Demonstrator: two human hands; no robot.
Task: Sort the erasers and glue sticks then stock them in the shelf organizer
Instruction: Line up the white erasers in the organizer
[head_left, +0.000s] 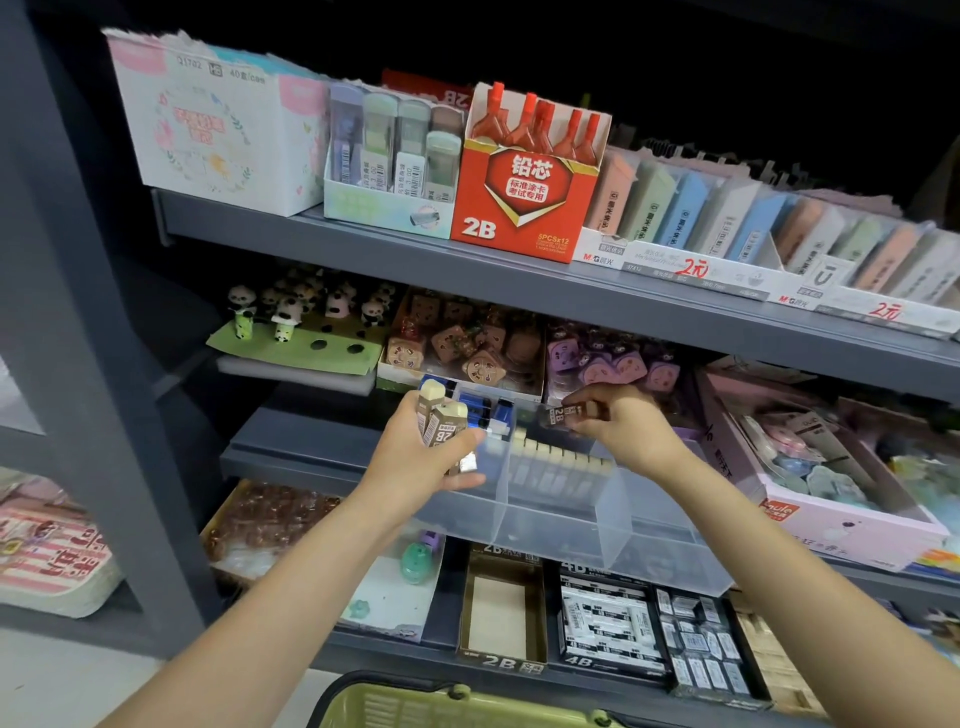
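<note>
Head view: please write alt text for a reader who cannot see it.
A person's left hand holds several brown 2B erasers while the right hand pinches one eraser above a clear shelf organizer already holding a row of erasers, amid stationery shelves.

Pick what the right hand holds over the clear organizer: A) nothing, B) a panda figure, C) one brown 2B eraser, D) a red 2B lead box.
C: the right hand pinches a single brown 2B eraser above the row already standing in the clear organizer.
</note>
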